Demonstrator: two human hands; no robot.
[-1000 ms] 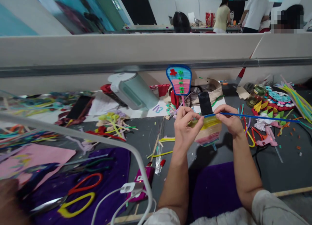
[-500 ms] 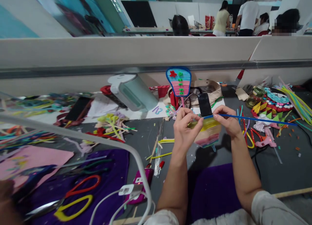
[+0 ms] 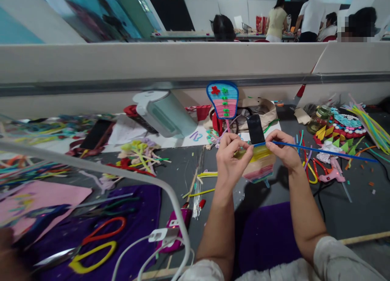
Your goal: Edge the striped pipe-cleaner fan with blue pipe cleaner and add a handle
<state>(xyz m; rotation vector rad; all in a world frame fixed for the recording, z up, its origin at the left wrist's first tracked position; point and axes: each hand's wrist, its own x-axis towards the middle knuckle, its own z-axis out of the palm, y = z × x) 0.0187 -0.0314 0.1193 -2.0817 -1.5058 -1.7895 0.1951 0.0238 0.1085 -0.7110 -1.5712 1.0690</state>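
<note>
My left hand [image 3: 230, 158] pinches the upper edge of a striped fan-shaped panel [image 3: 258, 167], with yellow, beige, pink and teal bands. A blue pipe cleaner [image 3: 323, 151] lies along that edge between both hands. Thumb and finger of my right hand [image 3: 282, 152] close on it at the panel's right corner. Its long loose end sticks out to the right over the table. Beyond my hands stands a finished-looking fan [image 3: 226, 102] with blue trim, a red flower and green bits. My fingers hide part of the panel's edge.
Right of my hands lie a pink glue gun [image 3: 333, 172], red-and-yellow-handled scissors [image 3: 311, 173] and a glass jar [image 3: 320, 117]. A black phone [image 3: 255, 128] is behind the panel. At left are large scissors [image 3: 81, 248], a white curved bar [image 3: 128, 172] and a magenta power strip [image 3: 175, 228].
Both hands keep nearly the same pinch on the panel's edge. The loose end of the blue pipe cleaner has dipped a little and reaches slightly farther right. The view has shifted slightly.
</note>
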